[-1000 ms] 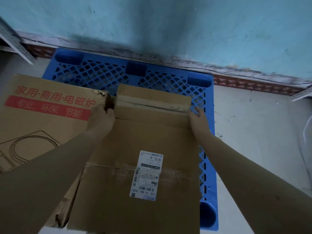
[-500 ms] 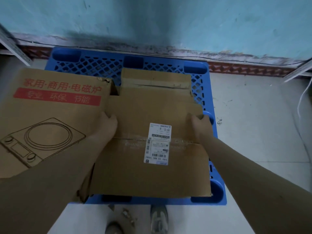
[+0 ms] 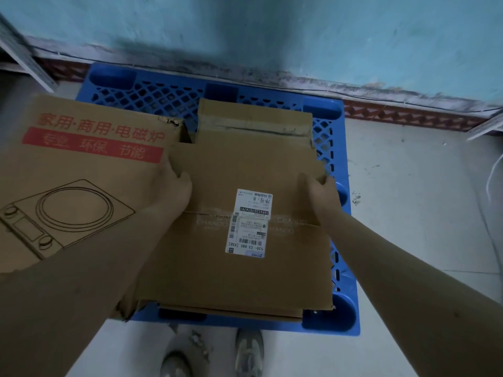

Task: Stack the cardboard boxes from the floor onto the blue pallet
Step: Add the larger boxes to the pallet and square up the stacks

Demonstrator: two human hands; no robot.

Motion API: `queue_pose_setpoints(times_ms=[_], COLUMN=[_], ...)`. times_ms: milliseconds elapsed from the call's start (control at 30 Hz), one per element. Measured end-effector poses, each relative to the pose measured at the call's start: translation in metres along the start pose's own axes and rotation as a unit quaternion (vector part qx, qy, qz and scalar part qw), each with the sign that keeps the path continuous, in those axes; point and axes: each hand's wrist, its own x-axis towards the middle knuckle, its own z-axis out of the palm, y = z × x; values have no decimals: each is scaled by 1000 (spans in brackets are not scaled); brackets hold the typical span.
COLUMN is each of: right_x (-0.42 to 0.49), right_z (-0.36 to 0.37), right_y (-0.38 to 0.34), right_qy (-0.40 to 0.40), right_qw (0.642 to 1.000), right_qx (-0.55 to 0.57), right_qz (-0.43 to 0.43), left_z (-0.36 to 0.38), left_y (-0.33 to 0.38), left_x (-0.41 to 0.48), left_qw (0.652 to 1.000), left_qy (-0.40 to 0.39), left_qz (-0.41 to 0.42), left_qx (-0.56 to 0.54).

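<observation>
Both arms reach forward and down from the lower corners of the view, bare forearms converging on a flattened cardboard box (image 3: 212,268) that lies over the right part of the blue pallet (image 3: 152,96). The left hand (image 3: 174,186) grips the box's left edge close to its far corner, fingers curled round the edge and out of sight beneath it, knuckles up. The right hand (image 3: 322,197) takes the opposite edge at about the same depth, thumb on the top face and fingers wrapped under the rim. Both wrists run nearly straight on from the forearms. The box is turned face up, with a white shipping label (image 3: 249,223) near its middle, printed upside down to the viewer. Whether it rests fully on the layer below or is held just clear of it cannot be told. A second cardboard sheet (image 3: 231,312) shows under its near edge, and another flattened piece (image 3: 253,118) sticks out past its far edge. Just beside it on the left, a large printed box (image 3: 81,164) with red characters and a line drawing of a cooker covers the pallet's left side and overhangs it. The pallet stands against a turquoise wall (image 3: 272,31) on a pale floor (image 3: 422,200). Two shoes (image 3: 249,352) and some small scraps (image 3: 197,340) show at the near edge.
</observation>
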Motion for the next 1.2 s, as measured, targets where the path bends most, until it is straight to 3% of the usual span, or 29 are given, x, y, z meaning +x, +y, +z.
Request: queue_pose_setpoints(times_ms=[167,333,433,733,967,1200], right_x=[-16,-37,-60,-161,-240,-310], right_z=[2,7,7,-14,7,82], right_y=[-21,-40,-55,-121,-96,-9], right_qy=[10,-3,-24,-74,-77,-77], right_qw=[998,995,994,975,952,949], right_qx=[22,48,16,108,111,193], right_qz=[-59,-88,-102,-180,-276,-237], left_z=[-2,0,-4,-89,-151,-197], left_y=[21,54,76,142,92,-44], left_x=[-6,-21,-35,-77,-118,-166], left_qw=[999,992,988,964,968,965], left_qy=[24,-7,-31,7,1,-34], left_qz=[22,-26,-13,20,96,116], left_qx=[-17,-125,-150,-265,-233,-234])
